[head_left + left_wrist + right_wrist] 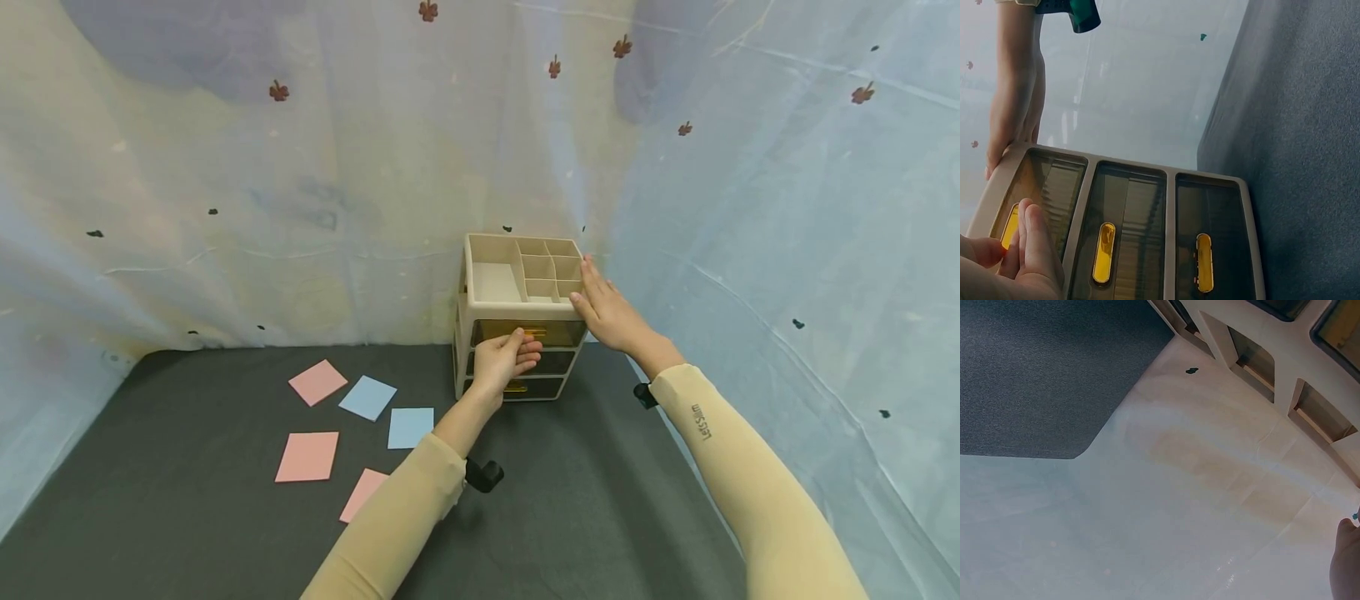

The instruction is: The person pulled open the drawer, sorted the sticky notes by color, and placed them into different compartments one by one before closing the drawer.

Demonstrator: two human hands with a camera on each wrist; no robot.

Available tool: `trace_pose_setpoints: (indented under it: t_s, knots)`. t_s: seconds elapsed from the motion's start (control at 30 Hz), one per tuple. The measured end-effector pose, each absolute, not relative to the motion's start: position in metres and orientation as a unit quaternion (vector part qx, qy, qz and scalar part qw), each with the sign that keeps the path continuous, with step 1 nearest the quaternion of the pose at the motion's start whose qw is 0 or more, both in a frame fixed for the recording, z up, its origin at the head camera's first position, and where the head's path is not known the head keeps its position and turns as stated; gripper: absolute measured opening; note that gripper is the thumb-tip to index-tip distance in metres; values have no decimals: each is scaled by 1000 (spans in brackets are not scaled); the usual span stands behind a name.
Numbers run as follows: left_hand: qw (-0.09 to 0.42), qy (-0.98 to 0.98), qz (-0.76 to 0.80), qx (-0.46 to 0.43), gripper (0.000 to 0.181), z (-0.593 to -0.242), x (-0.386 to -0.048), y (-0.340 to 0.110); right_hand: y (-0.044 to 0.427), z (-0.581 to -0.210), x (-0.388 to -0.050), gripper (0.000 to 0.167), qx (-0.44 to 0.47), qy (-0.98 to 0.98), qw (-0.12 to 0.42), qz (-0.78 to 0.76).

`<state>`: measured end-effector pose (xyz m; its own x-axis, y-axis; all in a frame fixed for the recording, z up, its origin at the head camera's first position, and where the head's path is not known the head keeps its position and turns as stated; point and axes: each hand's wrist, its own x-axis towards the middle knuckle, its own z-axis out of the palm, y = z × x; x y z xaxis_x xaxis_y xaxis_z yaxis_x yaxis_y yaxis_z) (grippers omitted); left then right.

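Note:
A cream desktop drawer unit (pixel 521 311) with a divided open tray on top stands against the back wall covering. Three dark see-through drawers fill its front, each with a yellow handle. My left hand (pixel 498 362) is at the top drawer (pixel 561 333); in the left wrist view its thumb and fingers pinch the top drawer handle (pixel 1010 226). All three drawers look closed. My right hand (pixel 613 317) rests with fairly straight fingers against the unit's upper right edge. Only a bit of the right hand (pixel 1346 562) shows in the right wrist view.
Pink paper squares (pixel 307 457) and blue paper squares (pixel 411 427) lie on the dark grey tabletop (pixel 187 500) left of the unit. One pink square (pixel 363 493) is partly behind my left sleeve. A pale patterned sheet (pixel 390 167) hangs behind and to the right.

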<state>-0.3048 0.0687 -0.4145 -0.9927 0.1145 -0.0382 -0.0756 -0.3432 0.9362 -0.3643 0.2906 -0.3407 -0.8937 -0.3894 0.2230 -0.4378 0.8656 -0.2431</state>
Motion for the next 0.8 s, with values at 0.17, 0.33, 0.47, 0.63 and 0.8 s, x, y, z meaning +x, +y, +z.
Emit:
trace_pose_setpoints:
  t_s: [0.17, 0.33, 0.47, 0.63, 0.8]
  knots:
    - [60, 573, 817, 20, 35, -413, -305, 67, 289, -341, -364, 70, 212, -962, 79, 154]
    - [73, 582, 809, 30, 38, -415, -306, 65, 289, -342, -365, 71, 215, -961, 77, 154]
    - [88, 606, 787, 71, 40, -419, -305, 62, 292, -343, -365, 71, 216, -961, 78, 153]
    - [90, 644, 747, 137, 41, -424, -298, 59, 293, -343, -366, 71, 214, -961, 80, 153]
    - [85, 670, 718, 168, 41, -432, -287, 58, 292, -343, -366, 70, 220, -959, 81, 158]
